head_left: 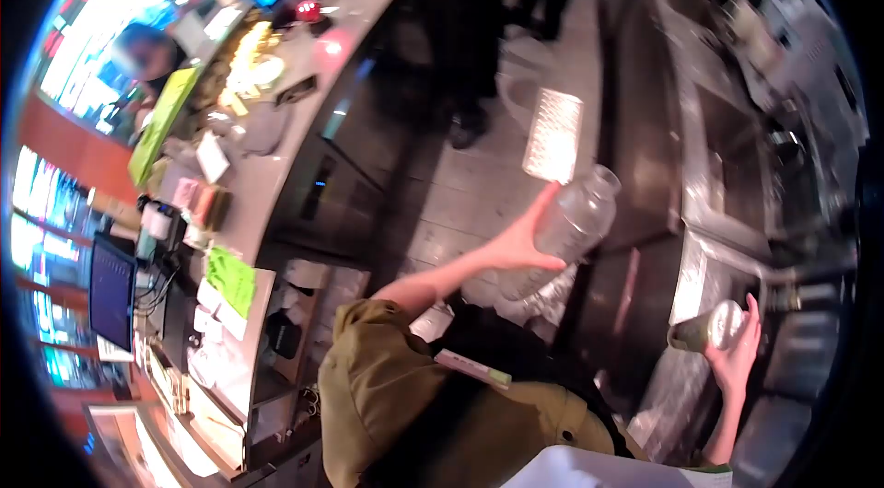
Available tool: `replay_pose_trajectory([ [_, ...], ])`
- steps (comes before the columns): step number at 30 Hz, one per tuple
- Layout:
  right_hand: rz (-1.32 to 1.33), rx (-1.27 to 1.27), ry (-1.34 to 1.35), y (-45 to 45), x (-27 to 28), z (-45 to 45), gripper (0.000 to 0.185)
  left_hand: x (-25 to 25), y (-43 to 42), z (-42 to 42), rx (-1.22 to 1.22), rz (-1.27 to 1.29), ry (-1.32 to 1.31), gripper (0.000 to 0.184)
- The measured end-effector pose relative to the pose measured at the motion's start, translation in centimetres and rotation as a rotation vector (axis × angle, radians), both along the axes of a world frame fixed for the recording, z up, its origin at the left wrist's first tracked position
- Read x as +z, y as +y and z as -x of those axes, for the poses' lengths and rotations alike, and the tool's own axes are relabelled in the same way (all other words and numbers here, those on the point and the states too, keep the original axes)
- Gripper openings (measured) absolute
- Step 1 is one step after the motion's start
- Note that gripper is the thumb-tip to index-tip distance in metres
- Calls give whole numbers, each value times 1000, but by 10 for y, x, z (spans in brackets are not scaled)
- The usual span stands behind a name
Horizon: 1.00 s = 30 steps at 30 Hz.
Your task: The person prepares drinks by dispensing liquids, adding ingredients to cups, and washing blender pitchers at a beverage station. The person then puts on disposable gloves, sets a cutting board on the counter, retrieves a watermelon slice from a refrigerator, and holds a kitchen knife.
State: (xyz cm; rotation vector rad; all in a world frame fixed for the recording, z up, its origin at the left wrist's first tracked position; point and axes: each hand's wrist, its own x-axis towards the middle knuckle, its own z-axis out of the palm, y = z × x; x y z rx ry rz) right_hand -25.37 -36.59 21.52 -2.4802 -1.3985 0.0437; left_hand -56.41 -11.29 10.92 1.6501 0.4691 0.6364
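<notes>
My left hand [525, 244] is wrapped round a clear, see-through bottle [582, 212], which tilts with its neck up and to the right, above the tiled floor. Farther right, over the edge of the metal counter, my right hand [737, 345] grips a small metallic cup [723, 324] from its right side. The cup is tilted, and what it holds, if anything, cannot be made out. The two hands are well apart.
At left runs a long counter [299, 133] with bright green papers [230, 279], a dark monitor [112, 293] and small items. Metal sinks [737, 152] line the right side. People in dark clothes [465, 18] stand at the top. A perforated light panel [554, 133] shows beyond the bottle.
</notes>
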Motion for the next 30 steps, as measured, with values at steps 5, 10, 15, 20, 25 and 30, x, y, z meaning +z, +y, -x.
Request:
replay_pose_trajectory([
  [5, -176, 254, 98, 163, -1, 77, 89, 12, 56, 104, 135, 101, -60, 114],
  [10, -169, 594, 77, 348, 10, 156, 86, -3, 104, 185, 451, -178, -9, 112],
  [15, -202, 861, 134, 534, 11, 240, 89, -7, 154, 235, 626, 98, -119, 118],
  [20, -159, 1037, 175, 709, 7, 324, 88, -22, 226, 256, 791, 153, -171, 120],
  [25, -228, 1191, 138, 864, 2, 401, 86, -20, 297, 259, 994, 122, -126, 122],
  [30, -131, 1223, 126, 969, -6, 470, 89, -17, 343, 262, 1125, 143, -137, 125],
])
